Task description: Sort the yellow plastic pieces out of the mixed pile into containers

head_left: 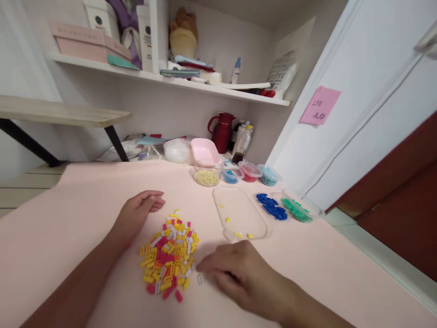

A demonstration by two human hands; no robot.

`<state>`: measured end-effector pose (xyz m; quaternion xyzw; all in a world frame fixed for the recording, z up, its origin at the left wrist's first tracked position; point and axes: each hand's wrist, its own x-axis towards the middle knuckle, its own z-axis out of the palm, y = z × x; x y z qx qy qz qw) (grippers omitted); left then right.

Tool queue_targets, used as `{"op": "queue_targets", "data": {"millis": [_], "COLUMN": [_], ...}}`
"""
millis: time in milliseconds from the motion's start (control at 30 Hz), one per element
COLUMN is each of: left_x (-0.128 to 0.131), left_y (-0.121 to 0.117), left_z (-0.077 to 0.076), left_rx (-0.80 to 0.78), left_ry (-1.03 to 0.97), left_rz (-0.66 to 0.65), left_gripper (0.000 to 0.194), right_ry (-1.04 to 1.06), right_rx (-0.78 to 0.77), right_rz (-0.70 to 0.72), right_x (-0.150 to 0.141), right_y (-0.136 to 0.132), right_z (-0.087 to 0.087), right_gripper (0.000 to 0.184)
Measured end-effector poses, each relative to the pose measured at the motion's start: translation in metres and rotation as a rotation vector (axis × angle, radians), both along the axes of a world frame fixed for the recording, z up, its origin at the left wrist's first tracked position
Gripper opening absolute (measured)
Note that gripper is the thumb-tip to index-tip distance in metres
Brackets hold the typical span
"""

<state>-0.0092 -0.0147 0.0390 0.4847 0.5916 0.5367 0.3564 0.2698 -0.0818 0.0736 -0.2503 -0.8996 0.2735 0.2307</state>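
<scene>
Viewing from the head camera, one view only: both hands are over the pink-covered surface [85, 189], at either side of a mixed pile of small bricks [167, 257], mostly yellow, with pink-red, white and some orange. Left hand [138, 209] lies just left of the pile's far part, fingers together and loosely curled; no brick shows in its grip. Right hand [246, 271] is at the pile's right edge, fingers bent, fingertips beside a few white bricks. Cannot make out whether its grip is pinching one or merely touching. One white brick [200, 279] lies just apart from the pile, below the fingertips.

Farther right, a shallow clear tray [244, 212] bears a few yellow bricks; beyond it sit blue bricks [276, 211] and a tub of green bricks [297, 210].

Risks, judged: a sideways brush of the right hand could scatter the loose edge bricks; close-packed pieces could cause two to be picked up together; a low wrist or sleeveless forearm could nudge the tray and shift its bricks.
</scene>
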Motion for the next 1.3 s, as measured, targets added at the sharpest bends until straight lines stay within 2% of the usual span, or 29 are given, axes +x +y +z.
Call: {"op": "queue_targets", "data": {"millis": [133,333,500,800,1167,1300], "left_x": [0.001,0.002,0.002,0.001,-0.002,-0.002], "left_y": [0.0,0.0,-0.001,-0.001,-0.003,-0.001], "left_z": [-0.001,-0.002,-0.002,-0.002,0.001,0.013], "left_rx": [0.012,0.012,0.012,0.01,0.029,-0.065], "left_ry": [-0.02,-0.035,-0.041,-0.029,-0.053,-0.135], "left_rz": [0.003,-0.016,-0.016,0.002,-0.016,-0.08], "left_gripper": [0.035,0.034,0.034,0.032,0.033,0.023], "right_ry": [-0.085,-0.201,-0.282,-0.212,-0.233,-0.254], "right_rx": [-0.012,0.038,0.073,-0.017,0.046,0.049], "right_rz": [0.098,0.029,0.054,0.003,0.016,-0.026], "right_x": [-0.009,-0.01,-0.012,-0.011,-0.012,-0.011], "right_y": [-0.009,-0.006,-0.006,-0.001,0.0,-0.001], "right_z": [-0.006,-0.011,-0.014,-0.021,-0.018,-0.019], "right_gripper": [0.034,0.037,0.037,0.022,0.028,0.031]}}
